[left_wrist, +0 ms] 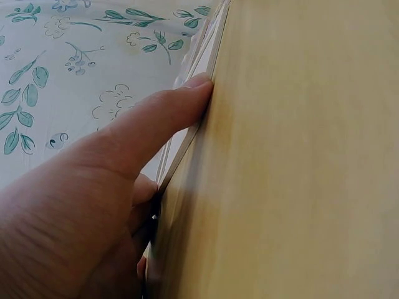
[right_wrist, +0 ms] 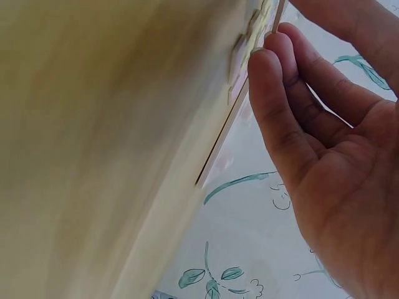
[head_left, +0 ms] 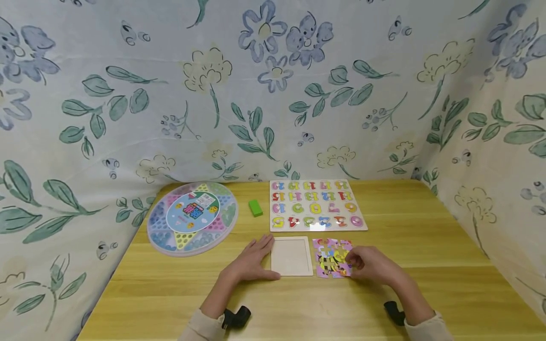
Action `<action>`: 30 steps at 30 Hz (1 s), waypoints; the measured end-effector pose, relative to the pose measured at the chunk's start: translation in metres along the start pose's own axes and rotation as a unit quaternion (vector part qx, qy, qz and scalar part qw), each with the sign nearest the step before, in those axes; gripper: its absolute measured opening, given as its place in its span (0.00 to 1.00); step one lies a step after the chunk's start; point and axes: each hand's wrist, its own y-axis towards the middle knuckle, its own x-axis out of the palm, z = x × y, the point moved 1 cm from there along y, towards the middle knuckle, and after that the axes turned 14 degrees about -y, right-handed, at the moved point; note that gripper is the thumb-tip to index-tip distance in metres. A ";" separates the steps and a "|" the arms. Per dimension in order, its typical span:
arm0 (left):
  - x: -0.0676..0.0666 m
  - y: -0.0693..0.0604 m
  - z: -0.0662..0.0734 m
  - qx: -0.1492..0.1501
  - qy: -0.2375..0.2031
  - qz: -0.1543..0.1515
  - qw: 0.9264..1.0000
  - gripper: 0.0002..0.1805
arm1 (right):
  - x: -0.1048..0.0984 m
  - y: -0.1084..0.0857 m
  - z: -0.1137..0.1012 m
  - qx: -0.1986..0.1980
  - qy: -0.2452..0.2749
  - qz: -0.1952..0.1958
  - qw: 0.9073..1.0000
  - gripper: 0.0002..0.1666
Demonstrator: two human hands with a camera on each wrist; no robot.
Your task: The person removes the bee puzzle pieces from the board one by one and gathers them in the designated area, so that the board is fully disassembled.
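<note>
A square wooden puzzle tray [head_left: 292, 256] with a raised rim lies bare on the table. My left hand [head_left: 252, 260] rests along its left side, fingers extended, the thumb touching the lower left corner; the left wrist view shows that thumb [left_wrist: 198, 88] on the tray's edge. Right of the tray lies a colourful jigsaw puzzle [head_left: 326, 258], its pieces loosely joined. At the puzzle's right side, my right hand [head_left: 372, 265] has bent fingers and pinches a thin puzzle piece [right_wrist: 278, 17], seen edge-on in the right wrist view. The piece's picture is mostly hidden by the fingers.
Behind the tray lies a number board [head_left: 317, 205] with coloured numerals. A green block [head_left: 255, 208] sits to its left. Further left is a round game board [head_left: 192, 219]. A floral cloth [head_left: 273, 94] hangs behind the wooden table [head_left: 311, 312].
</note>
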 end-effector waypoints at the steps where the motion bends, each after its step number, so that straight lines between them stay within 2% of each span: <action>1: 0.000 0.000 0.000 0.000 0.000 0.000 1.000 0.59 | 0.000 -0.001 0.001 0.003 0.004 -0.003 1.000 0.17; 8: 0.001 0.001 0.000 -0.003 0.004 0.000 1.000 0.59 | 0.000 -0.007 0.007 0.018 0.011 -0.013 1.000 0.16; 17: 0.000 0.000 0.002 -0.001 0.000 0.003 1.000 0.59 | -0.003 -0.010 0.012 0.013 0.019 -0.023 0.999 0.16; 30: 0.000 0.000 0.002 -0.001 0.001 0.001 1.000 0.59 | -0.002 -0.012 0.016 0.010 0.015 -0.007 1.000 0.17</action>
